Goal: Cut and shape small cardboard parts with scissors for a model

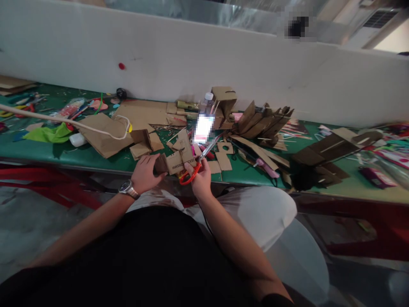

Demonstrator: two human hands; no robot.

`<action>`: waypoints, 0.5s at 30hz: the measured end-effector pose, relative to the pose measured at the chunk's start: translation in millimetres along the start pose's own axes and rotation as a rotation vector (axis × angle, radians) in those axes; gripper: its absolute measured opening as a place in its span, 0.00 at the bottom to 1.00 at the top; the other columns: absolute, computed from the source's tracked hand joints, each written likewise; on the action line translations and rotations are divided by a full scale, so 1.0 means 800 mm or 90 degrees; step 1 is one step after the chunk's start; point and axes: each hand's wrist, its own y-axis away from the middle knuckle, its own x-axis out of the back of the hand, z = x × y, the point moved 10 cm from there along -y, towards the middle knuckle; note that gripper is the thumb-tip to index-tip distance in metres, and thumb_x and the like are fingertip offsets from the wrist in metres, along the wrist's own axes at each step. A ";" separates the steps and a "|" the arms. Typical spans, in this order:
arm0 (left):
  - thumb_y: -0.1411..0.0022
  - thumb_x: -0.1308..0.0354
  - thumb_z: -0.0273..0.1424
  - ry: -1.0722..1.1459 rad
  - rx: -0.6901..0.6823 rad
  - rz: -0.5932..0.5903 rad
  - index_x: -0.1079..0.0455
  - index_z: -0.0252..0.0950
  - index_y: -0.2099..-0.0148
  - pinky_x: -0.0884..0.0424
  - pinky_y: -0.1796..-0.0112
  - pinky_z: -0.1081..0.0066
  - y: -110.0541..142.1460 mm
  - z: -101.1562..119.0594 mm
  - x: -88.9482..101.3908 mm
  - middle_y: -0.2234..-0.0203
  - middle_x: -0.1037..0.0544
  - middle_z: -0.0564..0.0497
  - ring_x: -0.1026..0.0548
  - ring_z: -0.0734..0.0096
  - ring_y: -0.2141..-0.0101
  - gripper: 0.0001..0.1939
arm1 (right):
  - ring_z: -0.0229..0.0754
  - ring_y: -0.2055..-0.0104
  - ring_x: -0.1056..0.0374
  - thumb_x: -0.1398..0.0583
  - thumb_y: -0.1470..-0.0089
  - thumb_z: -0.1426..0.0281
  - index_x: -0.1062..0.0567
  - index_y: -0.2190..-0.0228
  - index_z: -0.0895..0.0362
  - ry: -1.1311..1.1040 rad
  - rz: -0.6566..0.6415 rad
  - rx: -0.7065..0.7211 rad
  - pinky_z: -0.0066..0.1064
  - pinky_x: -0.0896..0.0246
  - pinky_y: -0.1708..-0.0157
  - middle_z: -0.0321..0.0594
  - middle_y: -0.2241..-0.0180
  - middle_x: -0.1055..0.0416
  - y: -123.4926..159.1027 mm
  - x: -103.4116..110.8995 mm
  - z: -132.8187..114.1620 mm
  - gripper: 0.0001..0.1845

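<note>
My left hand (145, 172), with a watch on its wrist, grips a folded brown cardboard piece (175, 158) at the near edge of the green table (96, 157). My right hand (201, 179) is closed in the red handles of a pair of scissors (198, 164). The scissor blades point up and to the right, beside the cardboard piece. Both hands hover just over the table's front edge, above my lap.
Cardboard sheets (140, 114), cut scraps and folded cardboard shapes (262, 121) litter the table. A clear plastic bottle (207, 104) stands behind the hands. A white cord (64, 121) runs across the left side by green fabric (47, 134). A white wall (204, 68) backs the table.
</note>
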 end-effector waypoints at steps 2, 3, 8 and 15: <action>0.37 0.33 0.45 -0.022 0.015 -0.008 0.34 0.26 0.32 0.33 0.39 0.46 -0.012 -0.011 -0.008 0.43 0.23 0.30 0.28 0.36 0.41 0.39 | 0.40 0.66 0.25 0.26 0.54 0.64 0.31 0.59 0.50 -0.014 0.006 0.001 0.33 0.24 0.63 0.31 0.65 0.23 -0.002 0.002 -0.002 0.25; 0.37 0.34 0.46 -0.032 0.026 -0.014 0.34 0.27 0.32 0.33 0.39 0.45 -0.018 -0.016 -0.011 0.42 0.23 0.30 0.29 0.35 0.40 0.39 | 0.40 0.67 0.25 0.26 0.53 0.64 0.31 0.59 0.50 -0.017 0.005 0.001 0.33 0.24 0.64 0.31 0.66 0.23 -0.002 0.002 -0.002 0.25; 0.35 0.36 0.47 -0.055 0.065 0.005 0.35 0.30 0.30 0.37 0.38 0.44 -0.035 -0.033 -0.003 0.38 0.26 0.31 0.31 0.35 0.38 0.38 | 0.40 0.67 0.26 0.26 0.53 0.63 0.31 0.59 0.50 -0.011 0.000 0.005 0.34 0.24 0.63 0.31 0.66 0.23 0.001 0.000 -0.003 0.25; 0.38 0.37 0.52 -0.143 0.229 0.031 0.33 0.32 0.33 0.36 0.42 0.40 -0.028 -0.112 0.041 0.41 0.26 0.29 0.32 0.28 0.40 0.40 | 0.39 0.69 0.27 0.26 0.53 0.64 0.31 0.60 0.50 -0.028 -0.007 0.013 0.32 0.24 0.66 0.30 0.67 0.24 0.004 -0.005 -0.008 0.24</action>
